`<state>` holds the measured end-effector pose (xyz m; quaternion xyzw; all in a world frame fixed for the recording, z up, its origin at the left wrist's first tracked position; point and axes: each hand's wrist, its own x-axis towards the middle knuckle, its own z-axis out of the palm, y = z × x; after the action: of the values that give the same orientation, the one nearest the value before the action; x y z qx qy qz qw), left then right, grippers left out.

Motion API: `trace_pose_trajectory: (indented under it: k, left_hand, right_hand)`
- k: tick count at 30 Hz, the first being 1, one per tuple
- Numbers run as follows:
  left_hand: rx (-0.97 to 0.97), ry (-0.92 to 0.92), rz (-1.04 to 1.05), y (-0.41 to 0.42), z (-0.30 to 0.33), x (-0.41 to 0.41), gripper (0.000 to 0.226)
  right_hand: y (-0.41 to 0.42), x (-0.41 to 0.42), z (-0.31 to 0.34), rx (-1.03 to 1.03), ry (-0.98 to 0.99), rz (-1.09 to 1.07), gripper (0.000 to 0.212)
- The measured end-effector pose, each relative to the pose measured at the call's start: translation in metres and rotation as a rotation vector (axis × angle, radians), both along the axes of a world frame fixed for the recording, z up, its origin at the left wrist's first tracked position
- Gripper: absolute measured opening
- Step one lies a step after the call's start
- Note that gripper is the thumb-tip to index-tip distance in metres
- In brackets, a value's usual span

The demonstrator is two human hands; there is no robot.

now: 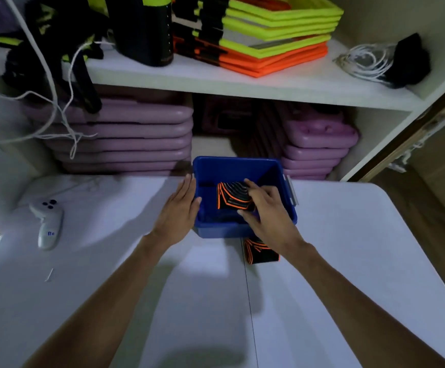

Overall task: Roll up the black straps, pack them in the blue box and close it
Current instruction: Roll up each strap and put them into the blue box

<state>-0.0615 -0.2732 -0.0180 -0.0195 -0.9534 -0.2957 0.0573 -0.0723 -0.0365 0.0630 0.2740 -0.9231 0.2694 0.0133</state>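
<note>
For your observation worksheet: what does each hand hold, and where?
Right hand pinches a rolled black strap by its right end inside the blue box; left hand holds nothing.

We seem to be in a storeroom for sports or fitness gear. Beyond the white surface [348, 235], an open white shelf [216, 83] holds stacked neon yellow and orange frames [277, 35], and below it sit piles of purple pads [126, 134]. A coil of white cable [362, 62] lies on the shelf at far right.

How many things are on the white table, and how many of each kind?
Rolled black straps: 2, one held in the box, one on the table
Blue box: 1
White controller: 1
Total: 4
</note>
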Motion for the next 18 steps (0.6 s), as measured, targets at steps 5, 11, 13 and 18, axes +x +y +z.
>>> trace_pose_trajectory:
  k: [5, 11, 13, 18]
  left_hand:
    - [0.027, 0.046, -0.018, 0.003, 0.003, 0.000, 0.079]
    - [-0.005, 0.049, 0.021, 0.001, 0.000, -0.003, 0.066]
    - [0.029, 0.066, 0.027, 0.003, 0.004, -0.001, 0.064]
    - [0.079, 0.054, 0.046, 0.006, 0.006, 0.001, 0.064]
  right_hand:
    - [-0.037, -0.077, -0.034, 0.245, -0.089, 0.145, 0.048]
    - [-0.072, -0.118, -0.080, 0.329, -0.138, 0.141, 0.051]
    - [-0.073, -0.122, -0.087, 0.352, -0.143, 0.159, 0.053]
    - [-0.070, -0.123, -0.085, 0.388, -0.166, 0.145, 0.065]
